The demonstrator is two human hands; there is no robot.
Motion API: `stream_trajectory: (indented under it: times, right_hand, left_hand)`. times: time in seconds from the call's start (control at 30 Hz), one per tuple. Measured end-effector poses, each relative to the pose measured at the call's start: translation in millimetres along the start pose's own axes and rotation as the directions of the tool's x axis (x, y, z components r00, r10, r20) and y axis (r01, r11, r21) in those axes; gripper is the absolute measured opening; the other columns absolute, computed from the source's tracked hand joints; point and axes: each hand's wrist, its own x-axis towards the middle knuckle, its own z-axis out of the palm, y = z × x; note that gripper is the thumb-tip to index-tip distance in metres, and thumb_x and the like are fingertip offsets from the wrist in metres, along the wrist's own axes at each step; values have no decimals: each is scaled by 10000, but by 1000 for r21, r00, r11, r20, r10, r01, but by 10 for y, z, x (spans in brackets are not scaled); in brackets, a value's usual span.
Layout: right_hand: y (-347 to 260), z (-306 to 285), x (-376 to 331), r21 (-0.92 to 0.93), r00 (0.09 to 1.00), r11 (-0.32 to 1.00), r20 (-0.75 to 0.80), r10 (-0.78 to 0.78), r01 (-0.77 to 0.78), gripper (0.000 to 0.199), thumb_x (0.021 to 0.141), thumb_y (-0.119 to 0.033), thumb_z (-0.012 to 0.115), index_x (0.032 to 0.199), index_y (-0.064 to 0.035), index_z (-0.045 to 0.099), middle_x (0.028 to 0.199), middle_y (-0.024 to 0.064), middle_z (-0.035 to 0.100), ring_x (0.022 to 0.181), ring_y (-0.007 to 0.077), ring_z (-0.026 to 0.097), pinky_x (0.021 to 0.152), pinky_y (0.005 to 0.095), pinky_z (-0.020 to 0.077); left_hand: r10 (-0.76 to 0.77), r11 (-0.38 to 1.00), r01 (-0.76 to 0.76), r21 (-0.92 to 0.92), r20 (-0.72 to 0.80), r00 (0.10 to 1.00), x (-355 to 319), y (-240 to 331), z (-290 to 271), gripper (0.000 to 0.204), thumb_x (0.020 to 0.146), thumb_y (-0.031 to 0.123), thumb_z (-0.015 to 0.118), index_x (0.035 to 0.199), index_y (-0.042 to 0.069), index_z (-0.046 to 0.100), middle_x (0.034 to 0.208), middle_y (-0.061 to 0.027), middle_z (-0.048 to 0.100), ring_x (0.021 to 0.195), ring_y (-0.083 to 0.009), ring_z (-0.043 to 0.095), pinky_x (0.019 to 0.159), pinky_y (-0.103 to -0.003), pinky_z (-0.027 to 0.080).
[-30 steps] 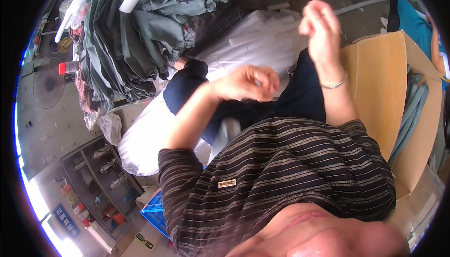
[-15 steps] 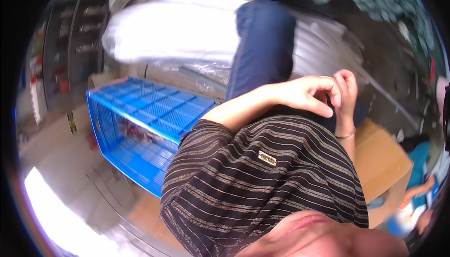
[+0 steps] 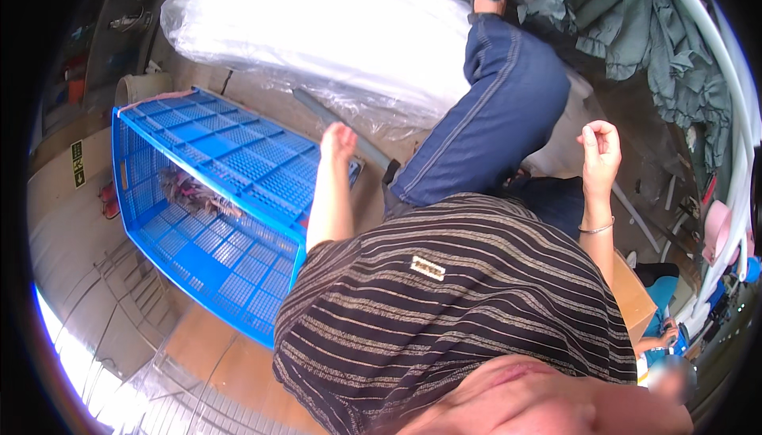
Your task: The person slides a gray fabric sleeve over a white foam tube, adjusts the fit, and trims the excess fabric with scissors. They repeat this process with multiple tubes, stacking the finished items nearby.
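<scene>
My left hand (image 3: 340, 141) is raised beside the near corner of a large blue plastic crate (image 3: 230, 149), apart from it. Its fingers look curled in, and whatever they hold, if anything, is hidden. On the other side, my right hand (image 3: 601, 149) is lifted past my knee, with a bracelet at the wrist. Its fingers bend toward the thumb, and I cannot make out anything between them. The crate lies on its side with its opening toward me, and a small pile of dark and pink bits in clear plastic (image 3: 198, 193) rests inside.
A long roll wrapped in clear plastic (image 3: 317, 34) lies ahead, near my leg (image 3: 492, 117). A grey tube (image 3: 361, 143) rests near it. Green-grey garments (image 3: 667, 62) hang at the far right by a white pipe. A cardboard box (image 3: 631, 296) and another person (image 3: 663, 332) are at right.
My hands were close together in front of my chest and are now wide apart. The left moved toward the crate, the right slightly to the right. My leg also appears farther right.
</scene>
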Motion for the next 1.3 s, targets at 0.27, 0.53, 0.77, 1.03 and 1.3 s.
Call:
stream_trajectory:
  times: [0.27, 0.53, 0.77, 1.03, 1.3]
  right_hand:
    - [-1144, 795, 912, -518, 594, 414, 246, -765, 748, 285, 802, -15, 698, 1067, -44, 598, 1120, 125, 606, 1003, 297, 606, 869, 376, 497]
    - [-1358, 1526, 2279, -765, 438, -235, 560, -703, 600, 653, 847, -346, 680, 1418, -173, 416, 1431, 166, 436, 1338, 350, 398, 1035, 504, 381]
    - [-1124, 1445, 2388, -838, 756, -286, 544, -364, 465, 785, 800, -516, 682, 1464, -224, 381, 1486, 183, 385, 1373, 358, 365, 1056, 570, 346]
    - [-1541, 2091, 2314, -678, 318, -265, 606, -729, 685, 840, 813, -637, 625, 1517, -322, 292, 1532, 129, 311, 1428, 314, 271, 1118, 599, 234]
    - [-879, 2013, 2743, -734, 610, -584, 649, -454, 346, 898, 699, -700, 679, 1349, -105, 504, 1370, 274, 394, 1280, 445, 371, 976, 603, 377]
  left_hand:
    - [-12, 1000, 14, -22, 60, 998, -583, -86, -311, 187, 865, 189, 714, 1018, 106, 645, 1050, -37, 651, 1031, -211, 604, 920, -410, 490]
    - [205, 969, -198, -144, 34, 978, -1231, 88, -882, 272, 876, 196, 690, 1129, 110, 638, 1094, -54, 661, 1001, -194, 611, 845, -350, 504]
    - [339, 939, -335, -81, 37, 940, -1078, -2, -343, 315, 844, 97, 675, 1152, 91, 609, 990, -54, 651, 922, -191, 617, 812, -370, 512]
    - [253, 966, -208, 157, -377, 891, 297, -72, 18, 533, 766, 82, 696, 1273, 55, 532, 1186, -150, 576, 1079, -277, 566, 860, -436, 502]
    - [370, 853, -25, 522, -571, 733, 1689, -210, -336, 705, 701, 197, 746, 1326, -5, 490, 1341, -260, 514, 1269, -389, 489, 1088, -440, 388]
